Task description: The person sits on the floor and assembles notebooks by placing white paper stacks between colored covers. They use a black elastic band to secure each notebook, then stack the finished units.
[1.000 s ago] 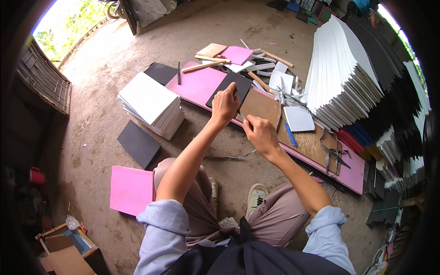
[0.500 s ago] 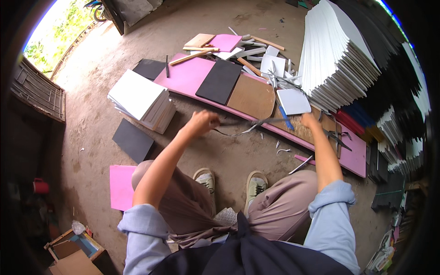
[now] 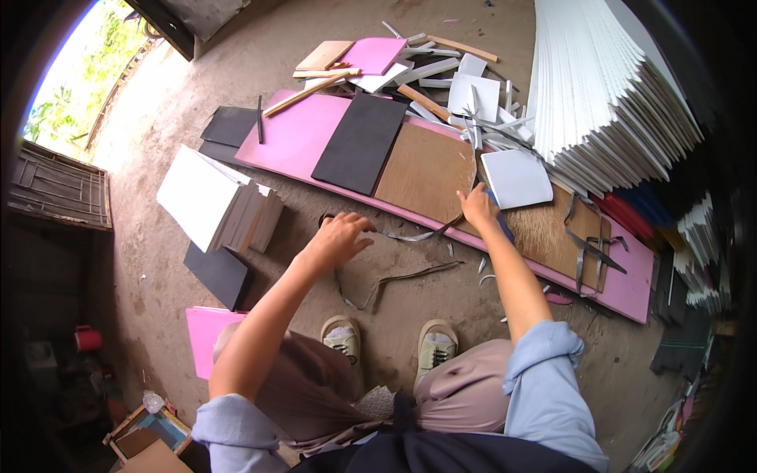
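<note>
Bare dirt floor (image 3: 410, 315) spreads under the seated person, with a long pink board (image 3: 300, 134) laid across it as a work surface. Right hand (image 3: 478, 206) rests on the near edge of a brown sheet (image 3: 426, 169) lying flat on that board; its fingers look curled against the edge, but whether they pinch it cannot be told. Just beyond the hand lies a small white square (image 3: 516, 177), and to its left, past the brown sheet, a black sheet (image 3: 361, 142). Left hand (image 3: 341, 239) hovers open, fingers spread and empty, over the floor beside thin grey offcut strips (image 3: 394, 280). Judging by its flat lie and clean edge, the brown sheet is probably light and fairly stiff, best taken at that near edge. A tall stack of white panels (image 3: 607, 94) leans farther off.
</note>
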A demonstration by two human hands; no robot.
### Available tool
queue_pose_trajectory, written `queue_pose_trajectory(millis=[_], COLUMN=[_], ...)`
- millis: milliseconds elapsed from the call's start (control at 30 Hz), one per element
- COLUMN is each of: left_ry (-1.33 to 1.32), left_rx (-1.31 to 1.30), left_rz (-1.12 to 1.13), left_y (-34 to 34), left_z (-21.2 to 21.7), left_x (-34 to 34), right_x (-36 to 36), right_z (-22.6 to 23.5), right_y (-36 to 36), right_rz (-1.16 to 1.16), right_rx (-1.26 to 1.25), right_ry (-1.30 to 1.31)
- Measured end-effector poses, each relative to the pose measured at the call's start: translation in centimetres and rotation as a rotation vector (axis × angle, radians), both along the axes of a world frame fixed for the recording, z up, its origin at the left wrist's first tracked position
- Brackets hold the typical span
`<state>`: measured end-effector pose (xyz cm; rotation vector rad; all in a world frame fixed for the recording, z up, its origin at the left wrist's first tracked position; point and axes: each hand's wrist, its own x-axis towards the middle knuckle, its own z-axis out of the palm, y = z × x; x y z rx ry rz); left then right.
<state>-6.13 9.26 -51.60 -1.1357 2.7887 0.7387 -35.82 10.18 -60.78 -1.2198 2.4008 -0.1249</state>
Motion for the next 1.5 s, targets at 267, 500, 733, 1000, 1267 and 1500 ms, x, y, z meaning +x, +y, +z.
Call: queue_pose_trajectory(millis=[267, 500, 733, 1000, 1267, 1500], left_ry=[-0.093, 0.123, 0.787, 1.256, 1.145, 0.926], left_rx=[0.03, 0.036, 0.576, 0.499, 0.291, 0.323], left_rz=[0.05, 0.248, 0.533, 0.57, 0.401, 0.277], left_y=[0.3, 0.2, 0.1, 1.0, 4.1, 5.7], left_z=[0.3, 3.4, 7.5, 11.6, 13.3, 11.8], left_x=[1.9, 1.8, 1.1, 4.0, 5.0, 3.2], right_x=[0.0, 4.7, 13.5, 19.1, 17.4, 16.4], right_z=[-2.9, 1.7, 13.9, 18.8, 21.4, 23.5], right_y=[-0.9, -3.4, 1.3, 9.1, 8.6, 7.4], right_rz=[0.065, 0.184, 0.421, 0.749, 0.556, 0.339], right_rx=[-0.256, -0.735, -0.701, -0.66, -0.647, -0.972], right_ry=[0.126, -0.375, -0.514, -0.477, -0.93, -1.021])
